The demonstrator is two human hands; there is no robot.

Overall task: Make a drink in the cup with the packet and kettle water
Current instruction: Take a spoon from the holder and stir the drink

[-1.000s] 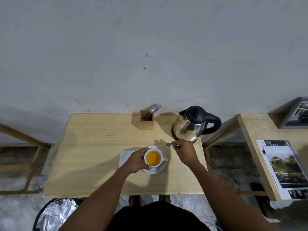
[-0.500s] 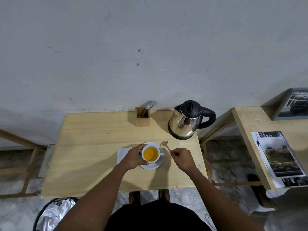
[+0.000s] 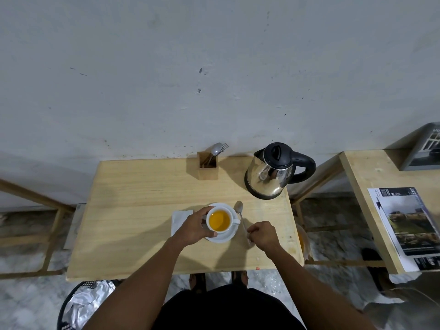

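Cup [image 3: 219, 220] of orange drink sits on its saucer [image 3: 223, 237] mid-table, left hand [image 3: 196, 226] wrapped around it. Right hand [image 3: 263, 235] pinches the spoon [image 3: 241, 216] handle, bowl down beside the saucer; release it gently, flat.

left hand [image 3: 194, 226] grip: cup [image 3: 220, 220] on saucer [image 3: 223, 236] | right hand [image 3: 263, 235] grip: spoon [image 3: 241, 216] handle

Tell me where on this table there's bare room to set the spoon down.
The table's left half is bare, from the napkin out to the left edge. A near strip in front of the saucer is bare too. The right is crowded: kettle, cutlery holder, cup, both hands, left hand and right hand.
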